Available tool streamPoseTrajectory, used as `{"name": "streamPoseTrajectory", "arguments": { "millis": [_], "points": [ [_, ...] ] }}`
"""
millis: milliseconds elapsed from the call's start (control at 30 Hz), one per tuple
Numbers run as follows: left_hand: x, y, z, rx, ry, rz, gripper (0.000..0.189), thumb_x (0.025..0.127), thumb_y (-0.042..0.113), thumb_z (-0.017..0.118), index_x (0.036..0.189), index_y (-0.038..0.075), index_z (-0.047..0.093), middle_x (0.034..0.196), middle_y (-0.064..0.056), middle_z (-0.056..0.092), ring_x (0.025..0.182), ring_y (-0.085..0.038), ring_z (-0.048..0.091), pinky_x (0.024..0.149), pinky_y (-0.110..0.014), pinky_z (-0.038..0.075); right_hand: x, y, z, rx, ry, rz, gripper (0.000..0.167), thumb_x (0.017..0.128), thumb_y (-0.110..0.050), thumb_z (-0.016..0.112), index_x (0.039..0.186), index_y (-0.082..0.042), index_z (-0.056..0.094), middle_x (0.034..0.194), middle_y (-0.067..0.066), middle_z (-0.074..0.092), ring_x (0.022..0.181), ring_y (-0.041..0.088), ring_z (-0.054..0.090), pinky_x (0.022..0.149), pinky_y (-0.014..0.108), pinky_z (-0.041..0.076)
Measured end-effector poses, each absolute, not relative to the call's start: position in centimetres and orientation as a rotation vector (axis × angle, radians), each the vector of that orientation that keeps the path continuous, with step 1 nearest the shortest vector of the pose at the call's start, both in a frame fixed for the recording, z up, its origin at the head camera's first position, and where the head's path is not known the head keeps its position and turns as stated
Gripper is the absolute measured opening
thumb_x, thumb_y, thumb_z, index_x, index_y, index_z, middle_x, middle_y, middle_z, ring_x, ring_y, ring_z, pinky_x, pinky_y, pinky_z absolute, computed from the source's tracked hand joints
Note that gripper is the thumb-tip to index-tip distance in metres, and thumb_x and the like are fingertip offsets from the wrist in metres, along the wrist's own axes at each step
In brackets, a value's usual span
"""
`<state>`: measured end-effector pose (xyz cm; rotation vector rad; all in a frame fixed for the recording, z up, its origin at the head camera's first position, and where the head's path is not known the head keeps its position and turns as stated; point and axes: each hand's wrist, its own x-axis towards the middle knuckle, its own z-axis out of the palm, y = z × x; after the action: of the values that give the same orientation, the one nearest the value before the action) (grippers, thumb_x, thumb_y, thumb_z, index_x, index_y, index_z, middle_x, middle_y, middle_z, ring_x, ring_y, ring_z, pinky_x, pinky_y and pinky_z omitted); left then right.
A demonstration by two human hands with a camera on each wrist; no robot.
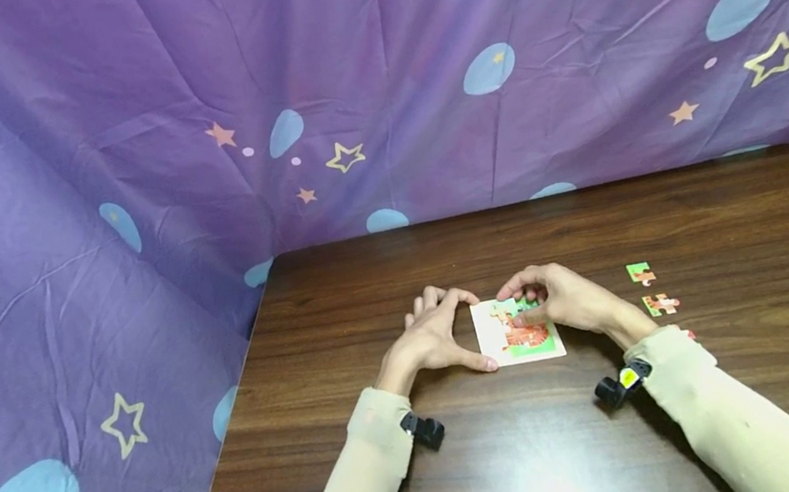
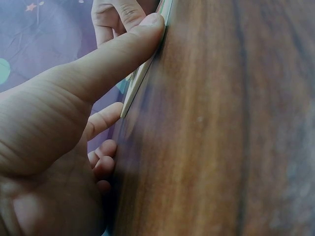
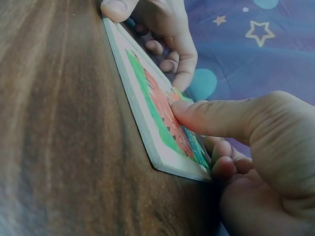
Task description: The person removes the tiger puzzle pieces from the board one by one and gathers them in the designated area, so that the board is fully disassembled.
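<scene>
A small square jigsaw board [image 1: 485, 344] with a white rim lies flat on the table, its picture an orange-red striped animal on green. Spread along the left side, my left hand [image 1: 429, 340] holds the board, thumb at the near corner and index finger at the far one. My right hand [image 1: 570, 299] reaches over the far right part and pinches a puzzle piece [image 3: 183, 95] at the picture's upper left. The right thumb [image 3: 184, 109] lies low over the picture; the right fingers partly hide the piece and the board's far edge.
To the right lie two loose puzzle pieces, one green and orange [image 1: 641, 273], the other with orange stripes [image 1: 662, 304]. A bit of red [image 1: 690, 335] peeks out by the right sleeve. Purple cloth [image 1: 391, 112] hangs behind and left of the wooden table [image 1: 343, 312].
</scene>
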<state>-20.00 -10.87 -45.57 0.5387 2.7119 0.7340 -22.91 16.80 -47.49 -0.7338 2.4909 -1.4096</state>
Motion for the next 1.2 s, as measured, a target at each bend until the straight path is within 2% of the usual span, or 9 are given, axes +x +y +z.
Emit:
{"name": "streamPoseTrajectory", "arguments": {
  "millis": [400, 733, 967, 1200],
  "points": [
    [-20.0, -10.7, -45.3, 0.536, 2.713, 0.728, 0.103, 0.07, 0.057, 0.105, 0.155, 0.035, 0.051, 0.156, -0.008, 0.04, 0.141, -0.027, 0.039, 0.114, -0.046, 0.036, -22.9, 16.8, -47.3, -0.699, 2.493, -1.404, 0.039, 0.085, -0.003, 0.093, 0.121, -0.004, 0.081, 0.1, 0.009, 0.069, 0.089, 0.02, 0.058, 0.076, 0.026, 0.047],
    [-20.1, -10.7, -45.3, 0.542, 2.723, 0.732, 0.103, 0.07, 0.056, 0.106, 0.154, 0.035, 0.051, 0.156, -0.007, 0.04, 0.141, -0.027, 0.039, 0.113, -0.045, 0.036, -23.1, 16.9, -47.5, -0.738, 2.542, -1.381, 0.037, 0.084, -0.005, 0.095, 0.12, -0.008, 0.082, 0.102, 0.008, 0.068, 0.091, 0.021, 0.057, 0.078, 0.026, 0.046],
    [-19.9, -10.9, -45.6, 0.554, 2.719, 0.743, 0.103, 0.069, 0.057, 0.106, 0.155, 0.033, 0.052, 0.154, -0.007, 0.042, 0.136, -0.027, 0.04, 0.111, -0.044, 0.036, -22.9, 17.1, -47.0, -0.72, 2.466, -1.472, 0.034, 0.088, -0.009, 0.093, 0.12, -0.007, 0.082, 0.095, 0.008, 0.068, 0.085, 0.017, 0.058, 0.072, 0.024, 0.047],
    [-19.8, -10.9, -45.6, 0.551, 2.722, 0.747, 0.103, 0.069, 0.057, 0.106, 0.154, 0.034, 0.052, 0.154, -0.007, 0.042, 0.136, -0.026, 0.04, 0.111, -0.044, 0.037, -22.6, 18.4, -44.6, -0.747, 2.508, -1.581, 0.03, 0.095, -0.006, 0.087, 0.125, -0.006, 0.08, 0.095, 0.007, 0.068, 0.082, 0.013, 0.061, 0.067, 0.024, 0.05]
  ]
}}
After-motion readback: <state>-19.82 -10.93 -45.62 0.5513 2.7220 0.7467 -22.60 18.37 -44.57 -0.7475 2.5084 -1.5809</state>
